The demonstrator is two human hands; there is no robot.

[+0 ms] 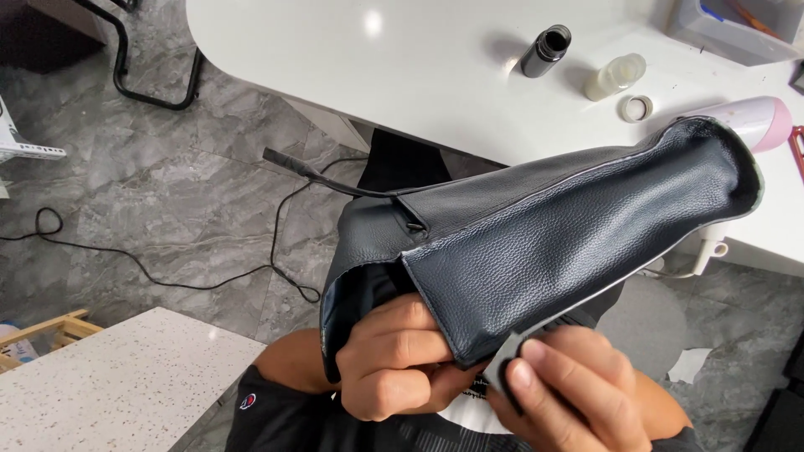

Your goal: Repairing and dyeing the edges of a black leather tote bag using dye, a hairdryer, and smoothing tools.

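Observation:
A dark navy leather piece (553,234), shaped like a boot shaft, stretches from the lower middle up to the right, with a thin strap trailing off to the left. My left hand (394,356) grips its lower folded edge, fingers curled around the leather. My right hand (569,385) pinches a small dark pad (502,368) against that same bottom edge.
A white table (402,67) at the top carries a black bottle (546,50), a clear bottle (615,76) lying down, a small white ring (636,108) and a pink and white hair dryer (758,121). A speckled counter (117,385) fills the lower left. A black cable (167,268) runs over the grey marble floor.

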